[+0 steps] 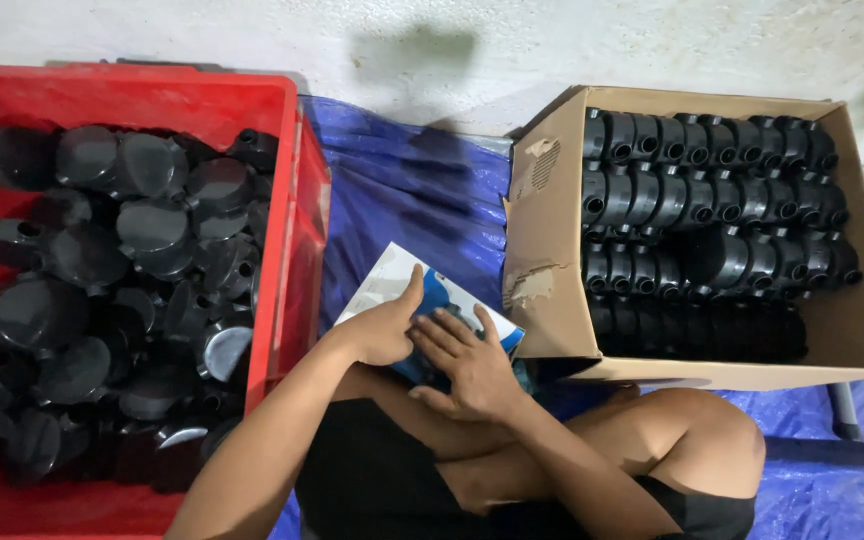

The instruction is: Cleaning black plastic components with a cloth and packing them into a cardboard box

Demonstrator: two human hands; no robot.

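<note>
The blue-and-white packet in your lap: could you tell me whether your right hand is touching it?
Touching: the head view shows the right hand lying flat on the blue-and-white packet, fingers spread across its blue face.

A red crate (292,200) of black round parts (142,220) fills the left of the frame, a cardboard box (552,270) of black fittings (712,200) the right, both on blue tarpaulin (402,190).

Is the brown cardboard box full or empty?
Nearly full. The cardboard box holds neat rows of black pipe fittings from wall to wall.

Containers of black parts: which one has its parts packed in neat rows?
The cardboard box on the right; its black fittings stand in rows, while the red crate holds a loose heap.
</note>
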